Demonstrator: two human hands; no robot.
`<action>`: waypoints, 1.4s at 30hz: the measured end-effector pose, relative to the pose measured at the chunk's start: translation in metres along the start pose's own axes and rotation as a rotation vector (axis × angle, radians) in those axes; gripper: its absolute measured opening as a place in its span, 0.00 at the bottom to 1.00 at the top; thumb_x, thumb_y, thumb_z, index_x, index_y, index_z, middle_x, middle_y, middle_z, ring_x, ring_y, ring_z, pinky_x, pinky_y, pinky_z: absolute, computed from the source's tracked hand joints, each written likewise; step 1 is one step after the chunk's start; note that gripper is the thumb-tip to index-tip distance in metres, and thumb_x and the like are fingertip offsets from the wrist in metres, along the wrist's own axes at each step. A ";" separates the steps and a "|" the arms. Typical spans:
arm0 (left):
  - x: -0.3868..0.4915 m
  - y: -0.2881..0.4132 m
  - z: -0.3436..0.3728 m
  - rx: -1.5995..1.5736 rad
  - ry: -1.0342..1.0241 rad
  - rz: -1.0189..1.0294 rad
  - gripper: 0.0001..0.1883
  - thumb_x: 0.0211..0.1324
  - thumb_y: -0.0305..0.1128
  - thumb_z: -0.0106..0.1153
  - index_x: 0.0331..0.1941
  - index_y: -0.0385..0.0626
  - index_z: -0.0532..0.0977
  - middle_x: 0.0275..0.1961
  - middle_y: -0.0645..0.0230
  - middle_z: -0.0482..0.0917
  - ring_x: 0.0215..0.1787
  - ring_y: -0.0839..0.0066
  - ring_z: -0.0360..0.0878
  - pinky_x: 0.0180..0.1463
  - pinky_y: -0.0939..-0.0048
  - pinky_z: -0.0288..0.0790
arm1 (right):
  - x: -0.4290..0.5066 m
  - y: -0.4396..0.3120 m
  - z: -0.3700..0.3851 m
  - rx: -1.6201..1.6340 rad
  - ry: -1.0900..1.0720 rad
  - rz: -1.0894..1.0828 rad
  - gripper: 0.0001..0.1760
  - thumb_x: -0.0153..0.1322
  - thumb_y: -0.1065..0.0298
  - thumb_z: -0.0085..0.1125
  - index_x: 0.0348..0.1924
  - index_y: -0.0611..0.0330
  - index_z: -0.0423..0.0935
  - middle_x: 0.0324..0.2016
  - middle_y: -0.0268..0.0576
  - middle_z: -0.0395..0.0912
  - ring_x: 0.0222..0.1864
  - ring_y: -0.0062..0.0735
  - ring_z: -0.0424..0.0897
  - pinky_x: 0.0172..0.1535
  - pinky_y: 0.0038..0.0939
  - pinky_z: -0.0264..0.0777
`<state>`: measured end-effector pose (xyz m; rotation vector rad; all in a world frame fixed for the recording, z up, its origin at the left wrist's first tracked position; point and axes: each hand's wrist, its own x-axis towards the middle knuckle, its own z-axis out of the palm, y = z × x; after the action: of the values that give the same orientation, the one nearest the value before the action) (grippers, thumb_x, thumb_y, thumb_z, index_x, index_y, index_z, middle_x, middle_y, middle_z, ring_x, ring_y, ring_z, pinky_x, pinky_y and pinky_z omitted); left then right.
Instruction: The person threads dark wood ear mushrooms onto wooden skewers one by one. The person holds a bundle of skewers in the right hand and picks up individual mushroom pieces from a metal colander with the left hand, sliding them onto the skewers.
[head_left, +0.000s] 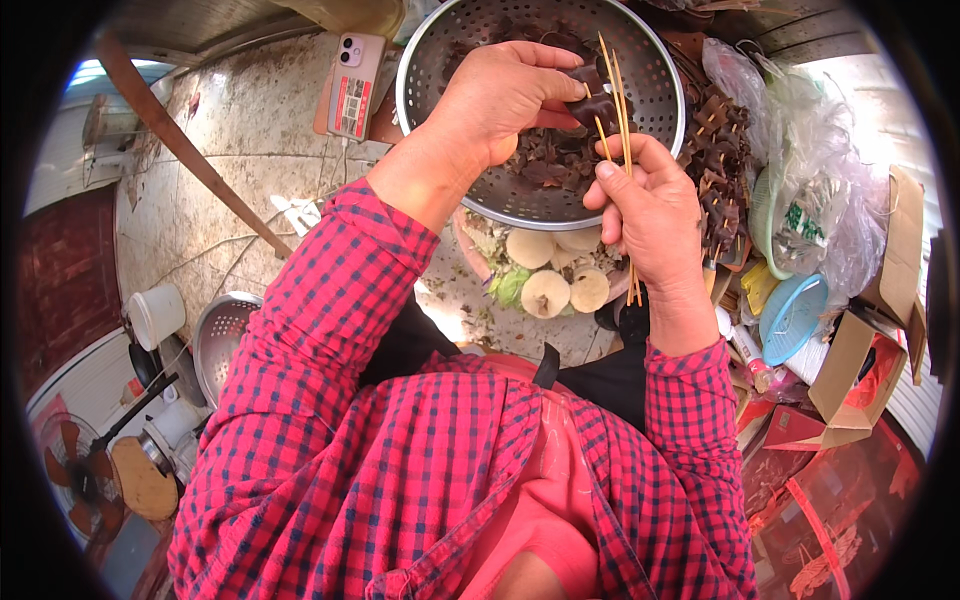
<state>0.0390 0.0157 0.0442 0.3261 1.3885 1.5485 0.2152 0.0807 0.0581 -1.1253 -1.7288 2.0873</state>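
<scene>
Over a perforated metal colander (429, 45), my left hand (517, 90) pinches a dark brown, sheet-like food piece (592, 109). The tip of one thin wooden skewer pokes through that piece. My right hand (645, 195) grips the skewer's lower part, with a few bare bamboo skewers (622, 112) held alongside, pointing up and down past the fingers. More dark brown pieces (555, 157) lie in the colander beneath both hands. To the right of the colander is a heap of filled skewers (716, 142) with similar dark pieces on them.
Below the colander, pale round slices (546, 294) and green leaves (510, 285) lie in a tub. A phone (355, 86) with a cable stands at upper left. At right are plastic bags (825, 172), a blue basket (793, 319) and a cardboard box (855, 375). A second colander (225, 337) sits left.
</scene>
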 end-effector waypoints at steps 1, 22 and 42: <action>-0.001 -0.001 0.002 -0.016 -0.018 -0.023 0.16 0.61 0.21 0.62 0.53 0.33 0.74 0.45 0.58 0.83 0.44 0.71 0.84 0.44 0.71 0.83 | 0.000 0.001 0.000 0.001 0.004 -0.005 0.09 0.76 0.71 0.56 0.48 0.63 0.73 0.23 0.38 0.80 0.13 0.14 0.69 0.18 0.18 0.61; 0.013 -0.017 0.001 0.048 0.179 0.414 0.14 0.55 0.19 0.61 0.47 0.38 0.78 0.41 0.64 0.84 0.37 0.79 0.82 0.40 0.76 0.78 | 0.002 0.007 0.000 0.037 -0.014 -0.010 0.12 0.76 0.70 0.58 0.50 0.63 0.75 0.25 0.37 0.81 0.13 0.12 0.69 0.15 0.14 0.57; -0.005 -0.008 0.006 0.005 0.003 0.008 0.17 0.59 0.23 0.62 0.54 0.36 0.76 0.44 0.64 0.84 0.42 0.75 0.83 0.45 0.73 0.79 | 0.002 0.008 -0.002 0.017 0.011 -0.024 0.11 0.76 0.70 0.58 0.49 0.63 0.76 0.25 0.38 0.81 0.13 0.12 0.70 0.15 0.14 0.57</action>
<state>0.0496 0.0143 0.0414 0.3324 1.3955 1.5525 0.2176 0.0810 0.0498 -1.1034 -1.7078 2.0744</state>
